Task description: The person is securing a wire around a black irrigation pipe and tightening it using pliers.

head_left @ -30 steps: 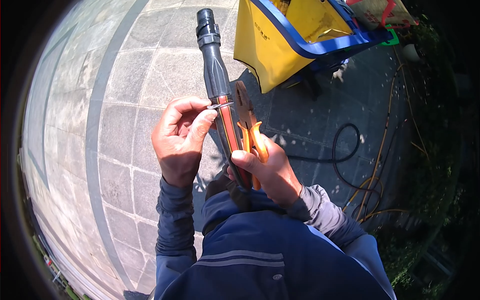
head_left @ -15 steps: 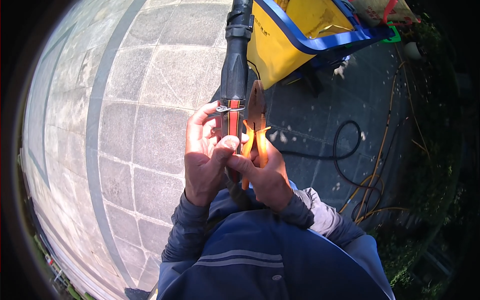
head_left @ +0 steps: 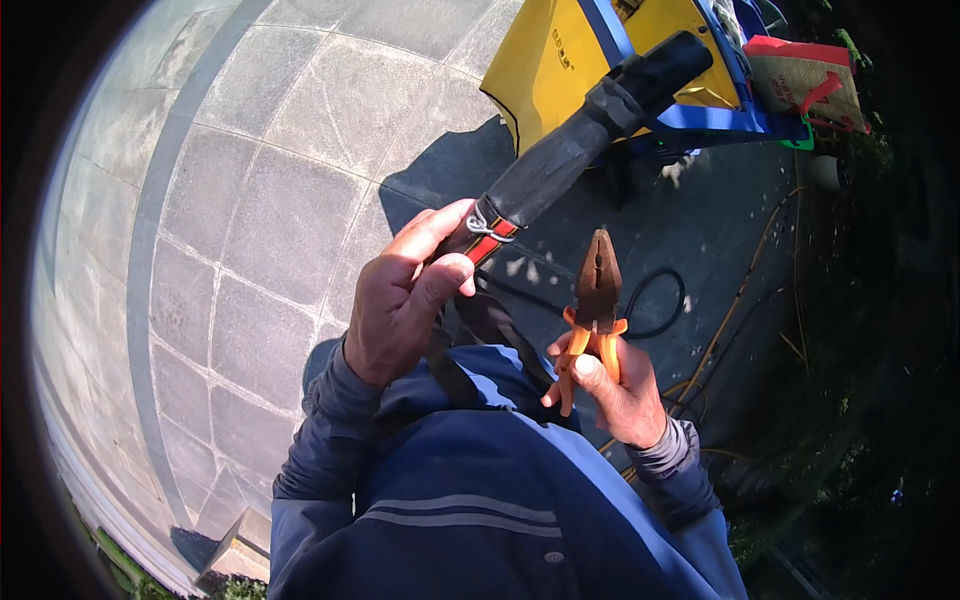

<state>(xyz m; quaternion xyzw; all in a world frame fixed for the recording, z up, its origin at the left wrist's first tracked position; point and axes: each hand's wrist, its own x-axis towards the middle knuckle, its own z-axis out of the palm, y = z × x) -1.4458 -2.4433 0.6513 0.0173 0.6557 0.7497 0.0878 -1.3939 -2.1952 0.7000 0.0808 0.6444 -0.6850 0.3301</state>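
My left hand (head_left: 395,310) is closed around a black hose with a red stripe (head_left: 482,250), just below where it joins a black nozzle (head_left: 550,180). The nozzle points up and to the right. A twisted metal wire (head_left: 490,228) wraps the hose at that joint. Slack dark hose hangs below the hand toward my lap. To the right, my right hand (head_left: 632,400) grips rusty pliers (head_left: 598,285) by their orange handles, jaws pointing up. The pliers are apart from the hose and wire, and their jaws look closed.
A yellow cart bag (head_left: 545,65) in a blue frame (head_left: 735,128) stands ahead, behind the nozzle's tip. Beside it is a red and beige bag (head_left: 805,85). A dark hose (head_left: 655,300) and an orange hose (head_left: 740,290) lie on the paving at right, near dark plants (head_left: 850,420).
The nozzle has swung from upright to tilted right. My right hand has drawn the pliers away from the hose, right and downward. My left hand still holds the hose.
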